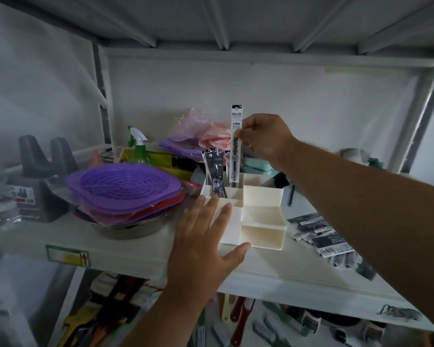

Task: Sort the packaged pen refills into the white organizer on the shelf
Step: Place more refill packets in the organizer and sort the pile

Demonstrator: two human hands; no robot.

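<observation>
A white organizer with several compartments stands on the shelf. My right hand pinches a long white refill pack upright, its lower end inside a rear compartment. Several dark refill packs stand in the rear left compartment. My left hand lies flat with straight fingers against the organizer's front left side. More packaged refills lie in a loose pile on the shelf to the right.
A metal bowl stacked with purple plastic baskets sits left of the organizer. A green spray bottle, bags and cloths crowd the back. The shelf's front edge runs below my left hand. Brushes fill the lower shelf.
</observation>
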